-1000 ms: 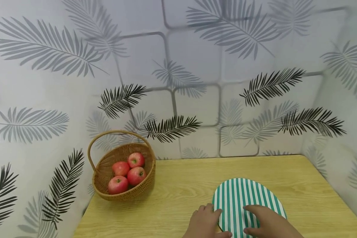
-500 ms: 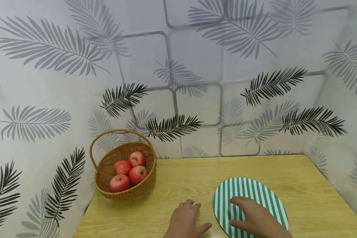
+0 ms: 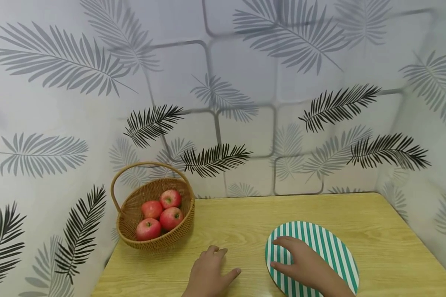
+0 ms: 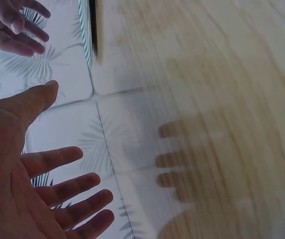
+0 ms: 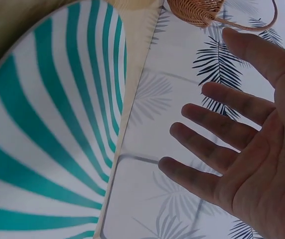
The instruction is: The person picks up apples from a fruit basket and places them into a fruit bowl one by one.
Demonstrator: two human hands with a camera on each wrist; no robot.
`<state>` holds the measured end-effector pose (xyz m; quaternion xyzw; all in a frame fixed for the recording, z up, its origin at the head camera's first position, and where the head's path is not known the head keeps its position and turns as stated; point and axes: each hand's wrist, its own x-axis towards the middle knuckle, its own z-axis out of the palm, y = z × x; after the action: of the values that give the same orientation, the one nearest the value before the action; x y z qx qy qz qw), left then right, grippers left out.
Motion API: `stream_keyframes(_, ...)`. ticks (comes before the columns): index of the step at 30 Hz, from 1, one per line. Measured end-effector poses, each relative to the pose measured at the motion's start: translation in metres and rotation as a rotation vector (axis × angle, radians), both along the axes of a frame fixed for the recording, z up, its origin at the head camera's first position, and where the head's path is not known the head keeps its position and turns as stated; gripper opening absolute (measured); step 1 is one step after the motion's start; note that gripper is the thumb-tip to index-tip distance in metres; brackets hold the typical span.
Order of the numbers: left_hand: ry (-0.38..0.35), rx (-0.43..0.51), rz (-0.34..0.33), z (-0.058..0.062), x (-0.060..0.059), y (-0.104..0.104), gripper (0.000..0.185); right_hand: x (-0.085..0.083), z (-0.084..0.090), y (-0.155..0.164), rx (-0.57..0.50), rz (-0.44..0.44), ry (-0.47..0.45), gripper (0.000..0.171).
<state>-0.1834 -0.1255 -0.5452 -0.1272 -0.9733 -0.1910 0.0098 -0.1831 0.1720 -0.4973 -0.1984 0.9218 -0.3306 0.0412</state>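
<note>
Head view shows both bare hands spread over a wood-grain tabletop, neither holding anything. The left hand is over bare wood, its thumb wide of its fingers. The right hand hangs above a round green-and-white striped placemat, the thing nearest to either hand, which lies on the right part of the tabletop; the right wrist view shows that hand's fingers spread and apart from it.

Lying flat, the placemat probably needs no hand to steady it, which would fit the loose fingers. At the far left, a wicker basket with an arched handle holds four apples; they seem to huddle together because its sloping wall gathers them toward the low front.

The bottom of the head picture cuts off the left wrist and the placemat's near edge, and the right hand covers part of the stripes. Left wrist footage gives only the placemat's thin edge, so its stiffness is hard to judge. Right wrist footage crops the basket, leaving no apples visible. Whether the left hand touches the wood cannot be told.
</note>
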Motion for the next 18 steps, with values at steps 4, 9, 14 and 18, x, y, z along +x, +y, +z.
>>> stream_keyframes(4,-0.008,0.036,0.022,0.000,0.001,-0.010,0.074,-0.002,0.000,-0.008,-0.006,0.005,0.030,0.057)
stream_keyframes(9,-0.016,0.062,0.044,-0.002,-0.001,-0.023,0.074,-0.005,0.002,-0.019,0.001,0.008,0.076,0.053)
stream_keyframes(14,-0.022,0.100,0.084,-0.001,0.000,-0.037,0.082,-0.010,0.005,-0.028,-0.004,0.014,0.085,0.055)
stream_keyframes(18,-0.032,0.116,0.124,0.004,0.002,-0.048,0.091,-0.013,0.008,-0.035,-0.024,0.022,0.086,0.056)
